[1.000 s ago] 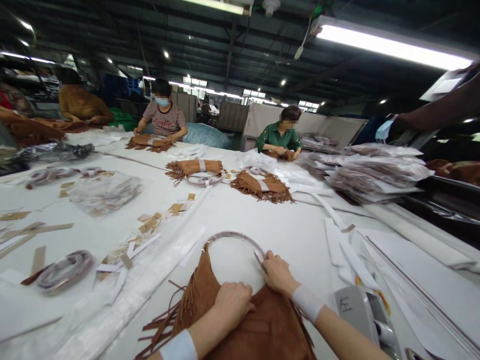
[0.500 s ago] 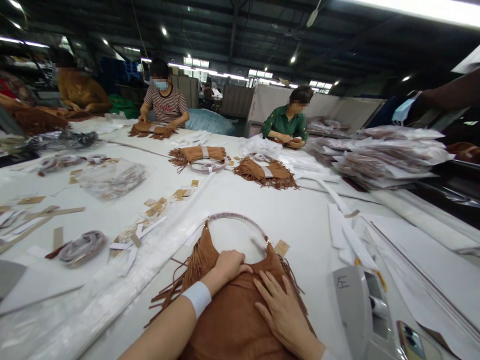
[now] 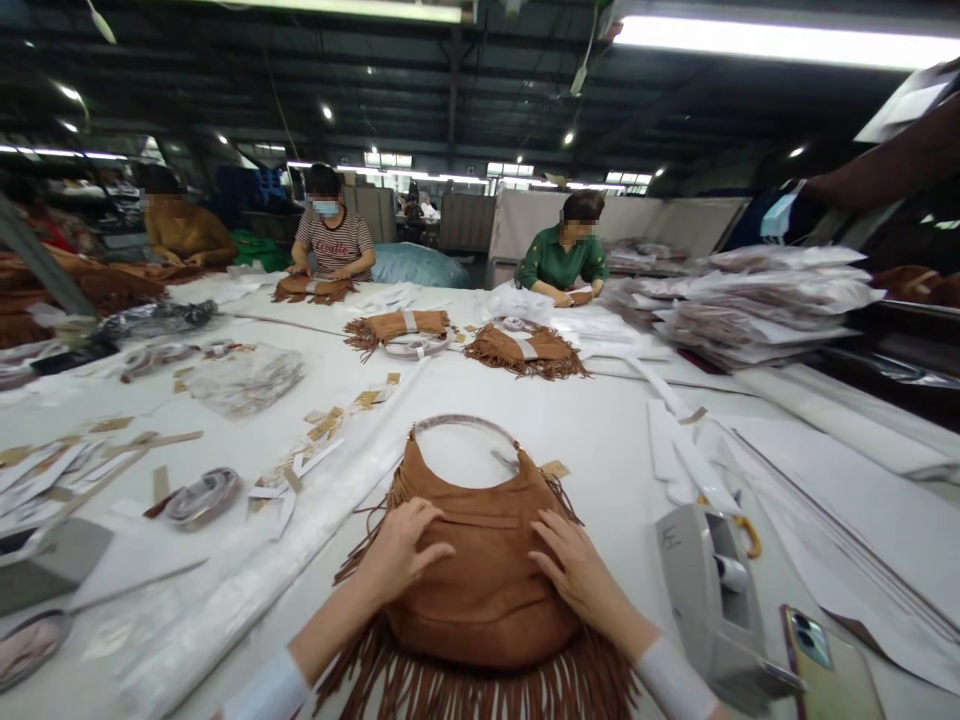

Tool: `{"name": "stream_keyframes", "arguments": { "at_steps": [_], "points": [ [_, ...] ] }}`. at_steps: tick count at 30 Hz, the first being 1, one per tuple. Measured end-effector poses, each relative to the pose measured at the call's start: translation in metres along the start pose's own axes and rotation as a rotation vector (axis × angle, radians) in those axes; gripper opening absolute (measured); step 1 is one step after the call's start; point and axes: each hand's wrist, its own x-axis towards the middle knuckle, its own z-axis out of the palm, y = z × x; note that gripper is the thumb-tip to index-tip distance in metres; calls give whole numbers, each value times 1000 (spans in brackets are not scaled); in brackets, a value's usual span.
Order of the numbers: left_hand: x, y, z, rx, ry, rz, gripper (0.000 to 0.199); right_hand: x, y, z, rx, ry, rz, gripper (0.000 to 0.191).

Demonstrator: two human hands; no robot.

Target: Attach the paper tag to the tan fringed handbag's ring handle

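A brown fringed handbag (image 3: 480, 570) lies flat on the white table in front of me, its wrapped handle (image 3: 465, 420) arching away from me. Long fringe spreads along its sides and lower edge. My left hand (image 3: 405, 545) rests on the bag's left side, fingers stretched out and thumb apart. On the right side lies my right hand (image 3: 574, 560), fingers spread over the leather. Neither hand grips anything. A tan tag (image 3: 555, 468) sits by the handle's right end.
A grey tape dispenser (image 3: 709, 580) and a phone (image 3: 829, 660) stand at right. Left are a coiled strap (image 3: 202, 497), paper tags (image 3: 322, 425) and plastic film (image 3: 247, 590). Two banded fringed bags (image 3: 525, 350) lie ahead. Bagged goods (image 3: 765, 310) are stacked right; co-workers sit across the table.
My left hand has moved from the bag's top edge to its left side. More of the bag, including its lower fringe, shows now as the view has shifted.
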Motion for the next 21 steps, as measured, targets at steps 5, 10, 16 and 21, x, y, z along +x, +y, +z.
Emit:
{"name": "stream_keyframes", "arguments": {
  "at_steps": [5,10,16,21],
  "points": [
    [-108,15,20,68,333,-162,62,-61,-26,-10,16,-84,-126,82],
    [-155,41,51,113,456,-238,41,-118,-59,14,43,57,-187,53],
    [-96,33,37,95,27,-178,38,-114,-73,35,51,203,108,54],
    [-43,12,8,65,-60,-194,34,-66,-69,32,11,87,57,38]
  ]
}}
